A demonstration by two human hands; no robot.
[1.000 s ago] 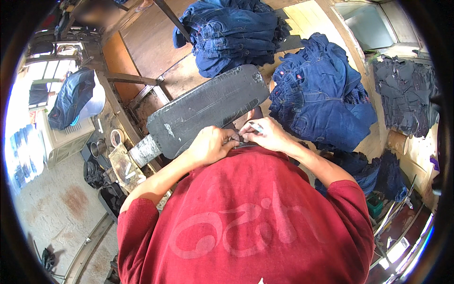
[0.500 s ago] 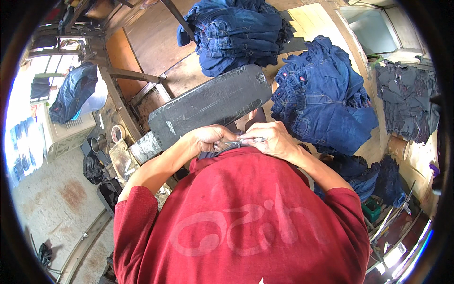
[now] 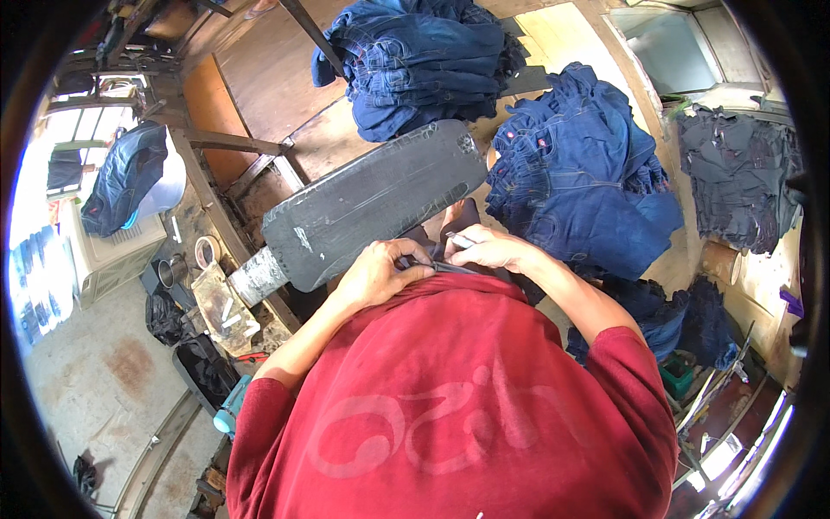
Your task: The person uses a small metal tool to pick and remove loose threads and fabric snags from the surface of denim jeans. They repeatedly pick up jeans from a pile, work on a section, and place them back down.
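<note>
Close against the front of my red shirt, both hands work at a piece of dark grey cloth (image 3: 451, 268). My left hand (image 3: 380, 272) is closed, thumb and fingers pinching the cloth's edge. My right hand (image 3: 493, 249) is closed too, a small whitish stick-like thing (image 3: 462, 240) poking out from its fingers; its exact kind is too small to make out. The fingertips of that hand meet the cloth just right of the left ones. Beyond my hands lies a long black padded board (image 3: 372, 208), tilted up to the right. Most of the cloth is hidden by my hands and shirt.
Piles of blue denim garments (image 3: 584, 173) lie ahead and right, with another denim stack (image 3: 415, 65) farther off. Dark grey garments (image 3: 739, 173) are heaped at far right. On the left, a worn bench holds a tape roll (image 3: 207, 251) and a metal cup (image 3: 172, 272).
My hands have drawn slightly apart, the left one lower and toward me. The whitish thing in my right hand now points up and left. The whole view has shifted a little.
</note>
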